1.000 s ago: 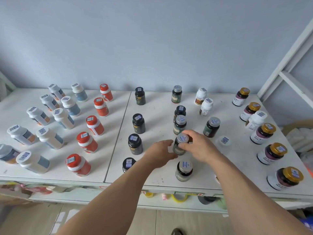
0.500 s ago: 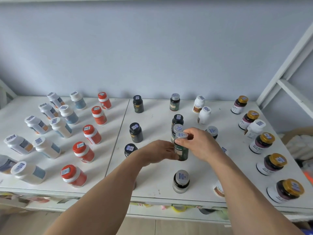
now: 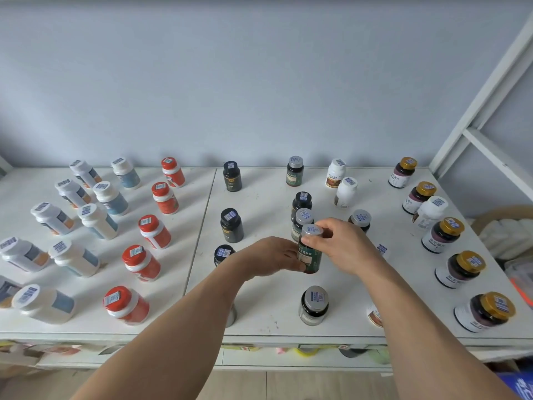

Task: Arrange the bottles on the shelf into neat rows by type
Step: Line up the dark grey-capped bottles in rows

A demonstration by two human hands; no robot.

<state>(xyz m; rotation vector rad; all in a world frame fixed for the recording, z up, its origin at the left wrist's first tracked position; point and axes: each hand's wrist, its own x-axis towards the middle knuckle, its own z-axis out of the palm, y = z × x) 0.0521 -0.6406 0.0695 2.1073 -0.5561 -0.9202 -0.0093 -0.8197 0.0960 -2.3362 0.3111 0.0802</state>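
A green bottle with a silver cap (image 3: 311,252) stands upright on the white shelf (image 3: 268,301), in the middle of the silver-capped column. My right hand (image 3: 343,246) pinches its cap from the right. My left hand (image 3: 271,256) curls round its lower body from the left. Another silver-capped green bottle (image 3: 301,225) stands just behind it, and a black-capped bottle (image 3: 301,202) behind that. One more silver-capped bottle (image 3: 314,306) stands nearer the front edge. A silver-capped bottle (image 3: 360,219) sits out of line, right of my right hand.
Black-capped bottles (image 3: 231,229) form a column to the left. Red bottles (image 3: 154,230) and white bottles (image 3: 96,220) fill the left panel. Gold-capped bottles (image 3: 442,235) line the right side, with white bottles (image 3: 346,193) at the back. A white frame post (image 3: 478,111) rises at right.
Both hands have stayed on the green silver-capped bottle and it has come upright on the shelf. The camera has tilted upward, showing more wall.
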